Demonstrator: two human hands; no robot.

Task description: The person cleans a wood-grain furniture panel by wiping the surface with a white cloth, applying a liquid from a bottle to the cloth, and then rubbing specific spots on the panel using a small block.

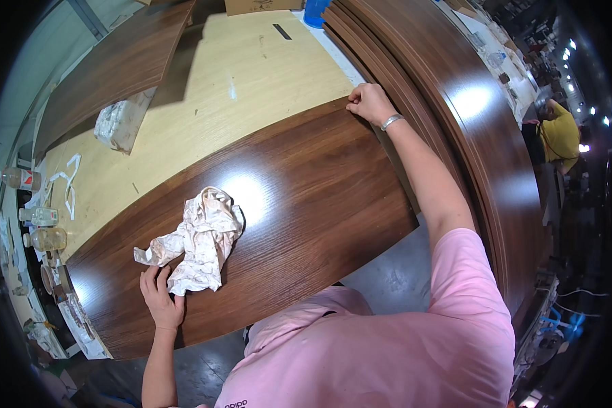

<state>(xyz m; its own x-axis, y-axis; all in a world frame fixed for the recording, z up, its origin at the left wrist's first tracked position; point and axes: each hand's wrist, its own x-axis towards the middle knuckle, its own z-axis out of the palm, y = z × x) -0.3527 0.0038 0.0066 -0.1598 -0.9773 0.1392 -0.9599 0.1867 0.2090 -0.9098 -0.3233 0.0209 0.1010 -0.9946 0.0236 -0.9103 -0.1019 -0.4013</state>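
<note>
A dark brown wood-grain board (306,183) lies across the yellowish worktable in front of me. On its left half rests a crumpled white cloth (207,234) with brownish stains. My left hand (162,302) lies on the board at the cloth's near edge, fingers apart and not wrapped round it; thumb and fingertips are close to or touching the fabric. My right arm, with a metal bracelet, reaches out to the board's far right corner. There my right hand (372,104) is closed in a pinch; whatever is between its fingertips is too small to make out.
Stacked brown panels (449,109) run along the right side. Another brown panel (115,68) stands raised at the far left, beside a white wrapped block (120,126). Bottles (47,238) line the left edge. A person in yellow (561,136) is at the far right.
</note>
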